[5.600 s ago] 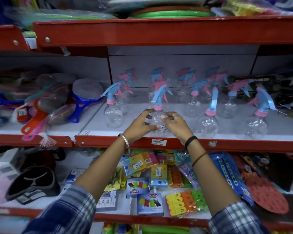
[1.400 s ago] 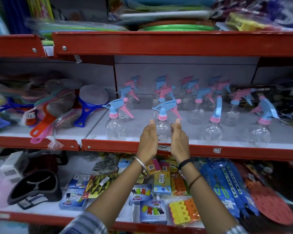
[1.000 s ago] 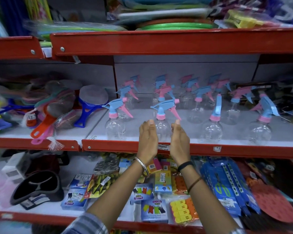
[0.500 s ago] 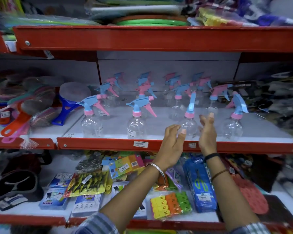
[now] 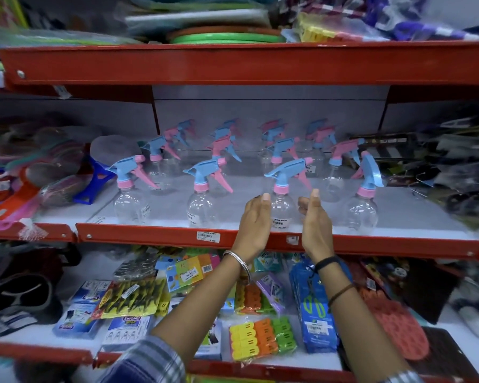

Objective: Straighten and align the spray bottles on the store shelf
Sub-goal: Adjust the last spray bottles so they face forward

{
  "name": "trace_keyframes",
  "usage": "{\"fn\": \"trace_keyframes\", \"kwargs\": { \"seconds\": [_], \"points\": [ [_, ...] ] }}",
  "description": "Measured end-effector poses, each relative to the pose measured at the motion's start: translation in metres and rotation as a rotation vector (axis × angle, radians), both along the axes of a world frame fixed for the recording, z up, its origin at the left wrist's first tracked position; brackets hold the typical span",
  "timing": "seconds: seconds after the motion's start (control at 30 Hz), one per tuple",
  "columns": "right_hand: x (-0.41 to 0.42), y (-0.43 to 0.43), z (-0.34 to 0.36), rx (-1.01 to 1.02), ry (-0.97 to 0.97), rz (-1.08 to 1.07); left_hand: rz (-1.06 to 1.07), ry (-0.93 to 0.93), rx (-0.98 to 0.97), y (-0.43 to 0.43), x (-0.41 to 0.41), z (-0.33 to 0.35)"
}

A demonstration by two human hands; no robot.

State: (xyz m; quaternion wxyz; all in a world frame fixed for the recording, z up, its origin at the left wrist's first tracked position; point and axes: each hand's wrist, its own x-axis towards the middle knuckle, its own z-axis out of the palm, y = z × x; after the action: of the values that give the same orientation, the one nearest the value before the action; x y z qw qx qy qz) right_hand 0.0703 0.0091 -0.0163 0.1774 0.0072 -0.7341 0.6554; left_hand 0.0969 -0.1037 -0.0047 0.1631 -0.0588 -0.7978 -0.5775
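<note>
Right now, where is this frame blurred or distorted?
Head view: the middle is fairly sharp around the front-row spray bottle between the hands; left and right edges smear with motion blur; the wide angle bows the red shelf edge; back-row bottles look soft.

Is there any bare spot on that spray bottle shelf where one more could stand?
Yes: grey shelf shows bare right of the rightmost front bottle, and narrower gaps lie between the front bottles. The left hand and right hand flank the third front bottle. The back rows are crowded.
</note>
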Motion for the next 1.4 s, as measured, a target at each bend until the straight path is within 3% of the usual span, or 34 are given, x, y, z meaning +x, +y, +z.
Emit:
{"fn": "trace_keyframes", "kwargs": {
  "seconds": [0.17,0.57,0.83,0.97,1.1,1.2,1.3,1.4],
  "points": [
    [-0.001,0.0,0.001,0.042,-0.028,0.104,0.003,-0.027,-0.012,0.003,-0.005,-0.004],
    [0.004,0.004,-0.002,0.166,0.059,0.117,0.006,-0.008,0.022,0.006,-0.013,-0.009],
    [0.005,0.012,-0.014,0.029,0.08,0.172,0.126,0.056,0.045,0.014,-0.009,-0.018],
    [0.017,0.035,-0.023,-0.054,0.277,-0.006,0.243,0.366,0.077,0.035,0.008,-0.032],
    [0.016,0.076,-0.01,-0.13,0.498,-0.262,-0.004,0.368,-0.04,0.072,0.013,-0.033],
    [-0.004,0.105,-0.005,-0.136,0.37,-0.333,-0.144,0.215,-0.04,0.105,0.007,-0.027],
    [-0.021,0.124,-0.001,-0.084,0.072,-0.162,-0.187,0.05,0.014,0.133,0.003,-0.013],
    [-0.019,0.13,0.003,0.053,-0.04,-0.078,-0.197,-0.018,0.063,0.149,0.001,-0.004]
  ]
}}
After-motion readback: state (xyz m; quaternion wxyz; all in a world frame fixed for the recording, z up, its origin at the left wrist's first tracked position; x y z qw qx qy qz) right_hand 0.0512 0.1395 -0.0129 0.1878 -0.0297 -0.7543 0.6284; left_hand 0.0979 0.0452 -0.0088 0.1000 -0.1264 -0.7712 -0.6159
